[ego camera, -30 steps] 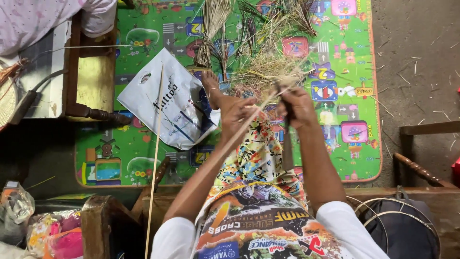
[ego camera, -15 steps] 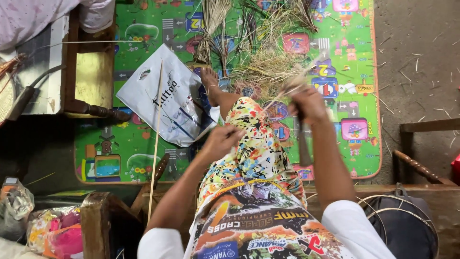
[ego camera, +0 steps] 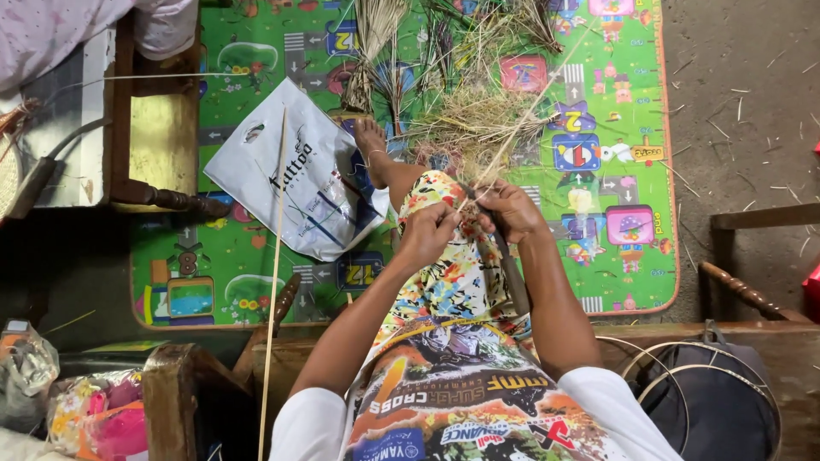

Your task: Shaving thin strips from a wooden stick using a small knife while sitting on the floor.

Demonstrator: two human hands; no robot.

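- Since half a second ago the left hand (ego camera: pixel 424 232) has come up from the lap to meet the right hand (ego camera: pixel 510 211) above the patterned knee; both now sit close together, nearly touching.
- Hard to make out: what the dark slim tool (ego camera: pixel 504 260) under the right hand is; only a long dark shaft shows, running back along the forearm, its tip hidden between the hands.
- A thin pale strip (ego camera: pixel 531 104) rises from between the hands, slanting up and right over the play mat (ego camera: pixel 615 256); its lower end is lost in the fingers.
- Left hand: fingers curled and pressed together, pinching the strip's lower end as far as can be told.
- Right hand: closed in a fist around the tool, knuckles up, wrist bent inward.
- Both forearms converge from the shoulders into a narrow V.
- Counted: two hands, one bare foot (ego camera: pixel 372 145) resting on the mat, one white plastic bag (ego camera: pixel 299 175) just left of the leg, one long thin stick (ego camera: pixel 273 273) lying across the bag.
- A heap of dry grass (ego camera: pixel 478 119) lies beyond the hands, its strands too tangled to count.
- At the top left another person's sleeve (ego camera: pixel 51 34) is cut off by the edge.
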